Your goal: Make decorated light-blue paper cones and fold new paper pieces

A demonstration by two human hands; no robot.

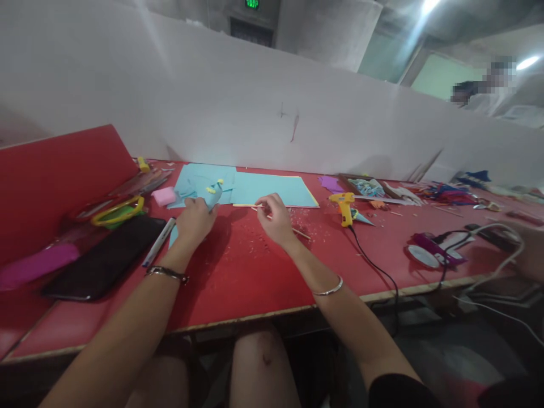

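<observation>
My left hand (196, 222), left of centre, is closed around a small light-blue paper cone (212, 196) with yellow trim at its top. Across from it, my right hand (274, 220) has its fingers pinched together above the red table. Whatever may be between those fingertips is too small to make out. A thin wooden stick (301, 233) shows on both sides of the right hand; whether it lies under the hand or is held, I cannot tell. Behind both hands lie light-blue paper sheets (272, 188), one with a yellow edge.
A yellow glue gun (344, 207) stands at right, its black cord hanging over the front edge. On the left are a black phone (106, 258), a marker (159, 242), yellow-handled scissors (119, 212) and a pink block (164, 196). Scraps litter the red table (255, 283); a white partition (238, 102) rises behind.
</observation>
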